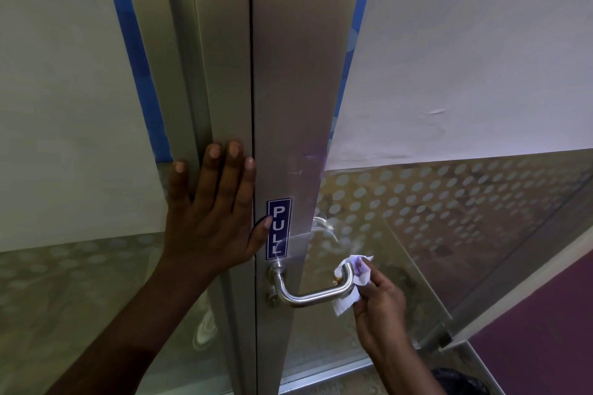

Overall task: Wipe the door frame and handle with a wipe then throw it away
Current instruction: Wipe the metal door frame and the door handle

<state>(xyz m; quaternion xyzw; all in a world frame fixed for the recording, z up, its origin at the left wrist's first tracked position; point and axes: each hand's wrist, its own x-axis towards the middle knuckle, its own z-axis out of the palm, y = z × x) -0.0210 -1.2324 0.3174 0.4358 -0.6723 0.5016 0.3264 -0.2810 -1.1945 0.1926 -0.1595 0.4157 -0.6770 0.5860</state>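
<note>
A brushed-metal door frame [288,90] runs up the middle, with a blue PULL sticker [278,229] on it. Below the sticker a steel lever handle [308,295] sticks out to the right. My right hand [378,301] presses a crumpled white wipe [353,282] against the handle's outer end; the wipe has a purple mark and a brown stain. My left hand [215,205] lies flat with fingers spread on the fixed frame post [218,74] left of the door gap, thumb touching the sticker's edge.
Frosted glass panels with a dotted band [449,196] flank the frame on both sides. A purple floor strip [545,330] lies at the lower right. A dark bag-lined bin rim [462,382] shows at the bottom edge.
</note>
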